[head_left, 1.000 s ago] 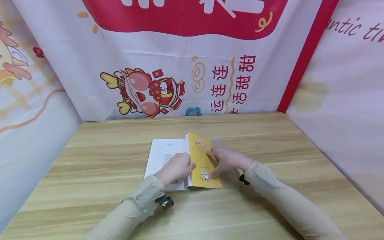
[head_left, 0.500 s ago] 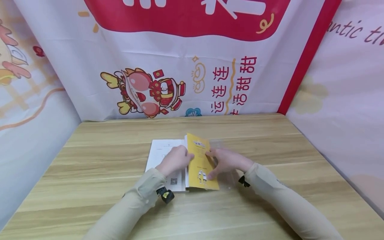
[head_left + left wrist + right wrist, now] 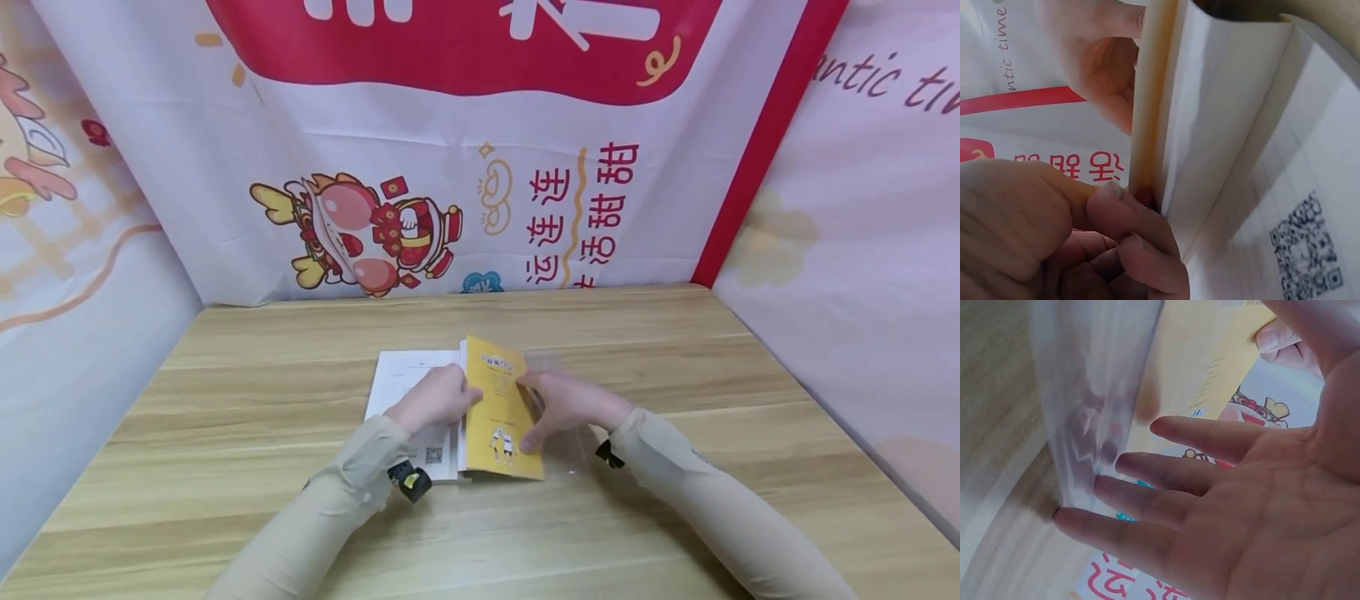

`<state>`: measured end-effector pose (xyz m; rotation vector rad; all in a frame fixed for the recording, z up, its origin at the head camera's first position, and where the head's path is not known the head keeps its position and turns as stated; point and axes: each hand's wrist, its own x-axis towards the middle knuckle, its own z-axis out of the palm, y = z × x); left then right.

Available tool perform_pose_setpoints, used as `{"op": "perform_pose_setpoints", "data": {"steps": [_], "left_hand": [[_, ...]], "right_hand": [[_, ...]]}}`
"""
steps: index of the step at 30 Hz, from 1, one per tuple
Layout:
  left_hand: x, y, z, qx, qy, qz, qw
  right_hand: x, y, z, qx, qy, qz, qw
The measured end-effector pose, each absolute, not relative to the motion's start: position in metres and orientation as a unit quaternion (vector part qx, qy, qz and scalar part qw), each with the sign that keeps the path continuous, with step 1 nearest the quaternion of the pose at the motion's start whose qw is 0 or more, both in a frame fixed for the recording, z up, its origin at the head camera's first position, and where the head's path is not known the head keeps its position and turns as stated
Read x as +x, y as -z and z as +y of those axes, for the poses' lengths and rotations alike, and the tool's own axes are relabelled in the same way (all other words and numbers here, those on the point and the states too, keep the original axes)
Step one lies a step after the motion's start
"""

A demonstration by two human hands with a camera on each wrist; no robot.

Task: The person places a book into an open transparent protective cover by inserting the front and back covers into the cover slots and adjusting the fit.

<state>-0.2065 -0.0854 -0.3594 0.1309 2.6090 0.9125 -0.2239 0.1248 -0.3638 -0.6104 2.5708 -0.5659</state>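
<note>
A book lies on the table, its white page (image 3: 386, 379) turned up on the left and its yellow cover (image 3: 495, 408) raised at a slant on the right. My left hand (image 3: 435, 396) pinches the cover's edge between thumb and curled fingers; the left wrist view shows this grip close up, with a printed QR code (image 3: 1307, 250) on the page beside it. To the right, a clear plastic sleeve (image 3: 1079, 381) extends past the cover. My right hand (image 3: 566, 404) is at the cover's right side, its fingers (image 3: 1147, 544) spread and straight, fingertips right at the plastic.
The wooden table (image 3: 247, 400) runs back to a printed cloth (image 3: 420, 117) hanging behind it. Further printed cloth (image 3: 862, 250) hangs along the right side, and another cloth (image 3: 90, 275) along the left.
The yellow cover has shifted slightly left. My left hand has moved a little away from me along its edge, baring the QR code on the page. My right hand has hardly moved.
</note>
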Motion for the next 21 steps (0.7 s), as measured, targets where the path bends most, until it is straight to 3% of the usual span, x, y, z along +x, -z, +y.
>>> {"op": "perform_pose_setpoints", "data": {"steps": [21], "left_hand": [[-0.201, 0.366, -0.075, 0.063, -0.368, 0.913, 0.164]], "right_hand": [[-0.224, 0.363, 0.126, -0.239, 0.185, 0.928, 0.217]]}}
